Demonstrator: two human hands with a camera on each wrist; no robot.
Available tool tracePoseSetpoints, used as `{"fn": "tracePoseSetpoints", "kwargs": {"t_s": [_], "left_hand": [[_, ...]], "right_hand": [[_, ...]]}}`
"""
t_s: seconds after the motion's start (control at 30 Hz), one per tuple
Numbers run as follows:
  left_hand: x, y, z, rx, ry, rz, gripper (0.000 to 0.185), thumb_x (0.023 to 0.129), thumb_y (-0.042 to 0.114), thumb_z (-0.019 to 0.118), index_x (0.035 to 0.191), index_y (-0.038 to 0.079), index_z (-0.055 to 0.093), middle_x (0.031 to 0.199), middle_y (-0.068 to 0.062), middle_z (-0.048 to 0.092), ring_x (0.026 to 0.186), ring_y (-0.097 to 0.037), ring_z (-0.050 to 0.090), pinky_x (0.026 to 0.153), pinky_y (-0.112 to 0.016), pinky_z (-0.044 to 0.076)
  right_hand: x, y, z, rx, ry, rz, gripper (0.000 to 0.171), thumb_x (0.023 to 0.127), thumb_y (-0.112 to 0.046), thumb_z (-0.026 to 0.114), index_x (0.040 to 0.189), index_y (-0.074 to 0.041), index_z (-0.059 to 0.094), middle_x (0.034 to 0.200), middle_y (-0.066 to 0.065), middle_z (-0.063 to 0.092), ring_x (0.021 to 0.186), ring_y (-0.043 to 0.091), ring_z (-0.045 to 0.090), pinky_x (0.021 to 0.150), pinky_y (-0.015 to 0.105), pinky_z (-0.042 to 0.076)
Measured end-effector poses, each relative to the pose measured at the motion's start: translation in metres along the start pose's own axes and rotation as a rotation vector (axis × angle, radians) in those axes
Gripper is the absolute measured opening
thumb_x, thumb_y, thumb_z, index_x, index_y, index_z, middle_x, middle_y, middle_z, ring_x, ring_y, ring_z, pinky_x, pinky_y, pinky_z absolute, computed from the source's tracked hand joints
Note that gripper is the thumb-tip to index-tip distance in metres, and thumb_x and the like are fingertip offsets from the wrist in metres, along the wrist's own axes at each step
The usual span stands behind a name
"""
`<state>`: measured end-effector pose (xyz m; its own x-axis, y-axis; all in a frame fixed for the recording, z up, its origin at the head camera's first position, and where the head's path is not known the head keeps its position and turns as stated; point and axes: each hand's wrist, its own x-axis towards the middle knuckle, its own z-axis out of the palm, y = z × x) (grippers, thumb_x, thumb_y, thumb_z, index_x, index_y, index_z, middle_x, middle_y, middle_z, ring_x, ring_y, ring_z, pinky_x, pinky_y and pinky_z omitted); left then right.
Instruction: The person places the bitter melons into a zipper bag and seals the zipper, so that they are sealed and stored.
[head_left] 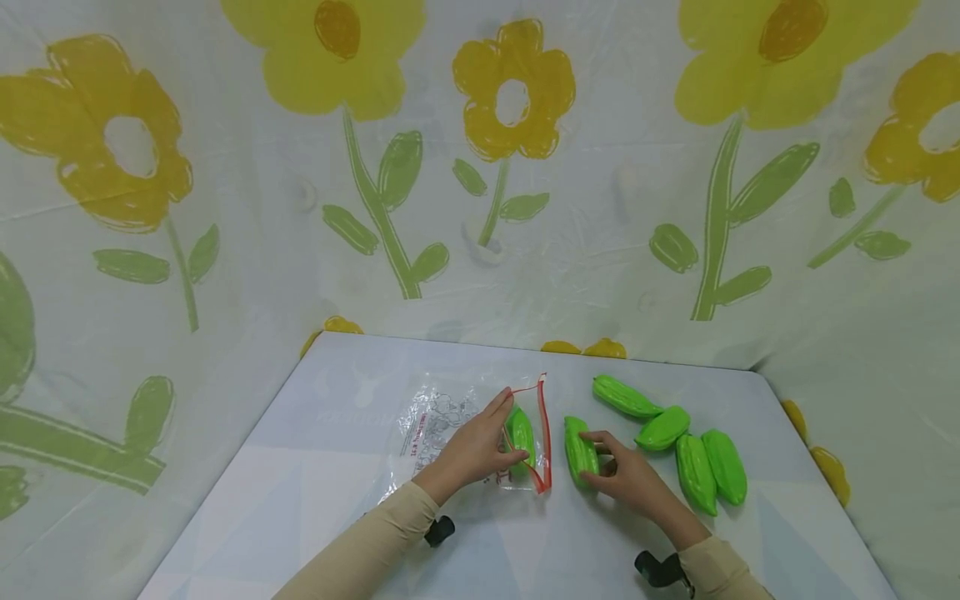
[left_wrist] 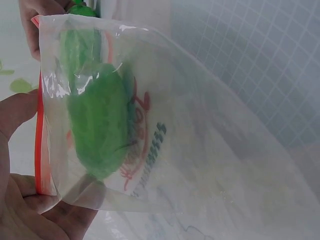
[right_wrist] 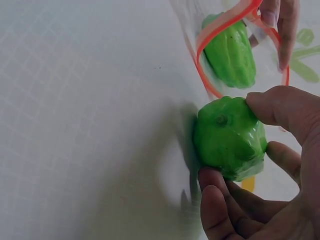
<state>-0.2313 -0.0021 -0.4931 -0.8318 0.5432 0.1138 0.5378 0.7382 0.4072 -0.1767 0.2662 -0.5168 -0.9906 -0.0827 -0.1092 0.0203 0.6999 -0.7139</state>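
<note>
Red print on clear zip bag (head_left: 480,437) seen, blurred, unreadable. Four more green gourds (head_left: 678,446) lay on white counter (head_left: 337,467) right of hands; floral sheet behind. Left hand (head_left: 472,454) pinched bag's red-edged mouth open, one gourd (head_left: 521,433) inside. Right hand (head_left: 626,475) curled round second gourd (head_left: 579,450), just beside bag mouth.

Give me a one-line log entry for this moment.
left hand: holds zip bag mouth open | in bag: one green gourd | right hand: grips second gourd beside bag mouth | loose gourds on table: four
</note>
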Motion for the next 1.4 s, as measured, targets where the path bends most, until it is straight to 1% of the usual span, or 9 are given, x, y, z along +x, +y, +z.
{"fn": "tracePoseSetpoints", "kwargs": {"t_s": [0.27, 0.43, 0.8, 1.0, 1.13, 1.3, 1.4], "left_hand": [[0.0005, 0.0001, 0.0004, 0.007, 0.003, 0.007, 0.096, 0.078, 0.054, 0.066, 0.148, 0.007, 0.021, 0.156, 0.0, 0.013, 0.134, -0.019, 0.033, 0.101, -0.034, 0.04], [0.0008, 0.0003, -0.0003, 0.006, 0.004, 0.014, 0.096, 0.078, 0.054, 0.067, 0.148, 0.006, 0.022, 0.155, -0.002, 0.015, 0.135, -0.019, 0.032, 0.102, -0.034, 0.039], [-0.0012, 0.0006, -0.0034, 0.008, -0.003, 0.011, 0.095, 0.079, 0.054, 0.065, 0.149, 0.008, 0.02, 0.156, -0.001, 0.013, 0.135, -0.019, 0.032, 0.101, -0.034, 0.039], [-0.0016, -0.0004, -0.0026, 0.009, 0.005, 0.017, 0.095, 0.079, 0.054, 0.065, 0.149, 0.008, 0.02, 0.156, -0.001, 0.013, 0.135, -0.02, 0.032, 0.101, -0.034, 0.039], [-0.0014, -0.0004, -0.0023, 0.005, -0.002, 0.01, 0.095, 0.079, 0.054, 0.065, 0.149, 0.009, 0.019, 0.156, 0.0, 0.012, 0.135, -0.02, 0.032, 0.101, -0.034, 0.039], [-0.0015, -0.001, -0.0021, 0.008, -0.005, 0.009, 0.095, 0.079, 0.054, 0.065, 0.149, 0.008, 0.019, 0.156, 0.0, 0.012, 0.134, -0.02, 0.033, 0.101, -0.034, 0.039], [-0.0017, -0.0013, -0.0023, 0.01, 0.002, 0.014, 0.095, 0.079, 0.055, 0.065, 0.148, 0.008, 0.02, 0.156, -0.001, 0.012, 0.133, -0.021, 0.034, 0.1, -0.034, 0.04]], "right_hand": [[0.0, 0.0008, 0.0016, 0.008, 0.012, 0.002, 0.062, 0.075, -0.034, 0.076, 0.13, -0.033, 0.048, 0.124, 0.011, 0.056, 0.079, 0.012, 0.058, 0.061, 0.027, 0.047], [0.0007, 0.001, 0.0024, 0.02, 0.013, 0.007, 0.062, 0.075, -0.034, 0.077, 0.129, -0.033, 0.048, 0.124, 0.011, 0.056, 0.078, 0.012, 0.058, 0.059, 0.028, 0.047], [0.0005, 0.0017, 0.0015, 0.018, 0.015, -0.007, 0.063, 0.076, -0.033, 0.076, 0.131, -0.035, 0.046, 0.127, 0.011, 0.054, 0.076, 0.013, 0.056, 0.058, 0.028, 0.046], [0.0004, -0.0014, -0.0021, 0.021, 0.021, -0.039, 0.063, 0.077, -0.031, 0.075, 0.132, -0.036, 0.045, 0.125, 0.009, 0.053, 0.079, 0.013, 0.055, 0.064, 0.028, 0.047], [0.0012, -0.0031, -0.004, 0.031, 0.018, -0.066, 0.063, 0.078, -0.031, 0.075, 0.133, -0.036, 0.044, 0.124, 0.007, 0.053, 0.081, 0.013, 0.055, 0.068, 0.028, 0.048], [0.0023, -0.004, -0.0051, 0.017, 0.025, -0.091, 0.064, 0.078, -0.031, 0.075, 0.133, -0.038, 0.043, 0.124, 0.005, 0.052, 0.082, 0.012, 0.055, 0.067, 0.026, 0.048], [0.0024, -0.0052, -0.006, 0.021, 0.028, -0.124, 0.064, 0.078, -0.029, 0.075, 0.133, -0.038, 0.043, 0.124, 0.003, 0.052, 0.082, 0.012, 0.054, 0.067, 0.025, 0.048]]}}
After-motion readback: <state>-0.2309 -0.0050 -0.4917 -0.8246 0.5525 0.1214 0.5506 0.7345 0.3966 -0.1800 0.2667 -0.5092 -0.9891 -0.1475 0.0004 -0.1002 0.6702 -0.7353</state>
